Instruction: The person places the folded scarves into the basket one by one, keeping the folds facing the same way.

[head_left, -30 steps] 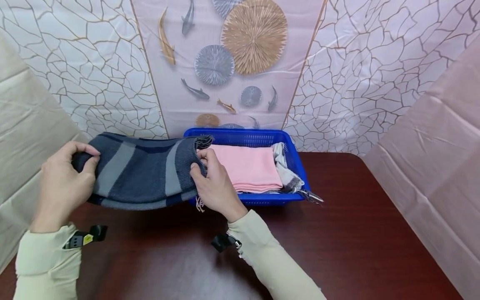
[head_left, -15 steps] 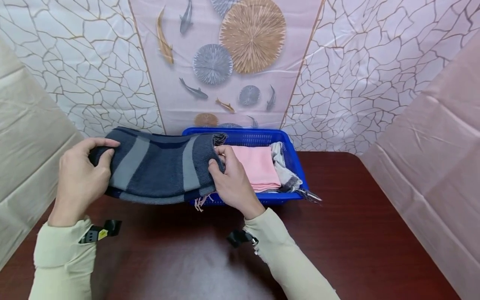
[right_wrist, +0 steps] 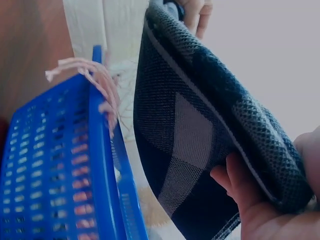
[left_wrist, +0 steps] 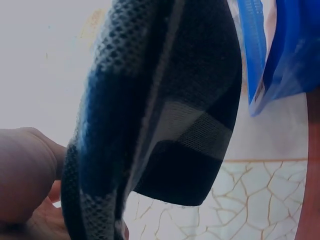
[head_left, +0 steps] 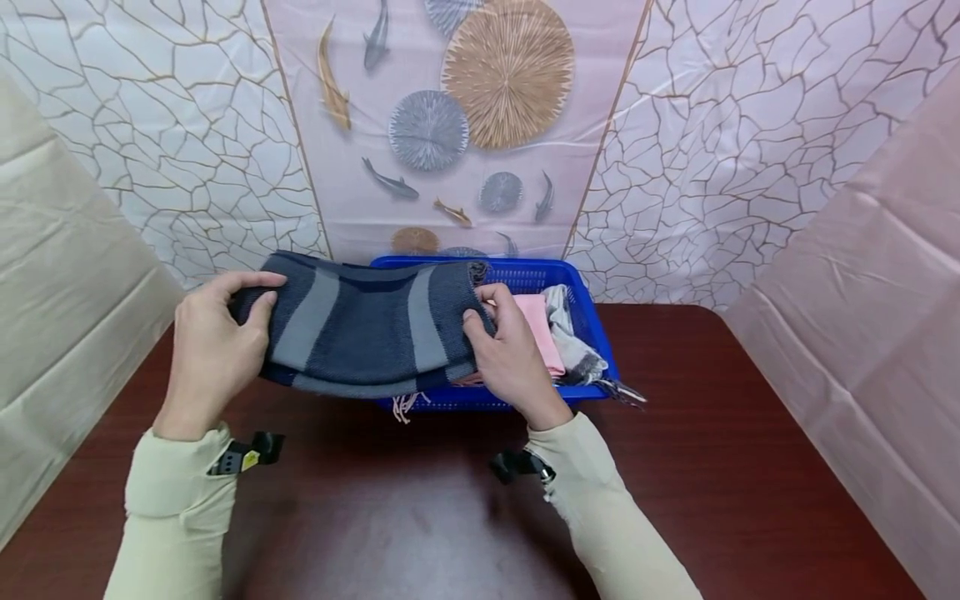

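Between my two hands hangs a folded scarf [head_left: 371, 325], dark grey and navy with lighter grey bands, raised above the table and partly over the basket. My left hand [head_left: 217, 342] pinches its left end between thumb and fingers. At the other end, near a dark fringe, my right hand [head_left: 517, 354] grips the scarf; in the right wrist view fingers [right_wrist: 245, 185] reach under the fold. Behind and below is a blue plastic basket [head_left: 600, 333], its left part hidden by the scarf. Inside lie a folded pink scarf [head_left: 542, 325], mostly covered, and a white-and-grey scarf [head_left: 573, 337].
Pink tassels [head_left: 405, 406] hang over the basket's front left rim, and a dark fringe [head_left: 624, 393] over its front right corner. The basket stands at the back of a dark red-brown table [head_left: 420, 500]. Patterned cloth [head_left: 697, 167] covers the wall behind.
Both hands have carried the grey scarf to the right, from left of the basket to partly over it. More of the pink scarf is now covered. The basket has stayed put.
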Demonstrator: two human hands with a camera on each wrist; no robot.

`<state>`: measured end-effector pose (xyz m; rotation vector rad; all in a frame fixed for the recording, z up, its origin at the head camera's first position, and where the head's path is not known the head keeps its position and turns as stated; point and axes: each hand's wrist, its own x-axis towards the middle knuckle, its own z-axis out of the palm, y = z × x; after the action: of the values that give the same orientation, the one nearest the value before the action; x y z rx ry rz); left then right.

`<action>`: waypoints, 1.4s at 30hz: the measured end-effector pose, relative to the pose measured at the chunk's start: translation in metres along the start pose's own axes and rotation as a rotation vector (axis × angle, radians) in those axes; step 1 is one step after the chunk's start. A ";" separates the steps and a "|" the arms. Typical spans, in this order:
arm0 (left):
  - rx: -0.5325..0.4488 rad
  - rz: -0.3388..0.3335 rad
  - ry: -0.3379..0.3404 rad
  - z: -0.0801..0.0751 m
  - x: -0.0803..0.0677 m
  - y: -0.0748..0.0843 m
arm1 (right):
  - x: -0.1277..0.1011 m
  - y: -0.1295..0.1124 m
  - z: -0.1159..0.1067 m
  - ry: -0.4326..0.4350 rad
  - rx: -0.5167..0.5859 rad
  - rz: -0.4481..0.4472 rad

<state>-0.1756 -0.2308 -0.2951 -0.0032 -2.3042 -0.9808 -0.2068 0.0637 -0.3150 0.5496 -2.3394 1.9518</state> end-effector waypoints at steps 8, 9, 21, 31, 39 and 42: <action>-0.030 0.006 -0.008 0.020 -0.001 0.012 | -0.004 0.003 -0.024 0.036 -0.033 0.033; -0.033 0.005 -0.011 0.022 -0.001 0.013 | -0.004 0.002 -0.026 0.044 -0.038 0.036; -0.082 0.082 -0.099 0.051 0.000 0.031 | -0.005 0.007 -0.061 0.149 -0.093 0.062; -0.079 0.157 -0.196 0.079 0.004 0.037 | 0.000 0.021 -0.087 0.211 -0.203 0.068; -0.059 0.121 -0.349 0.095 0.006 0.036 | 0.007 0.030 -0.101 0.188 -0.251 0.108; -0.053 0.098 -0.395 0.101 0.006 0.034 | 0.009 0.036 -0.106 0.176 -0.247 0.128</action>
<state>-0.2272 -0.1417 -0.3230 -0.3589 -2.6009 -1.0659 -0.2458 0.1682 -0.3254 0.2074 -2.5034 1.6417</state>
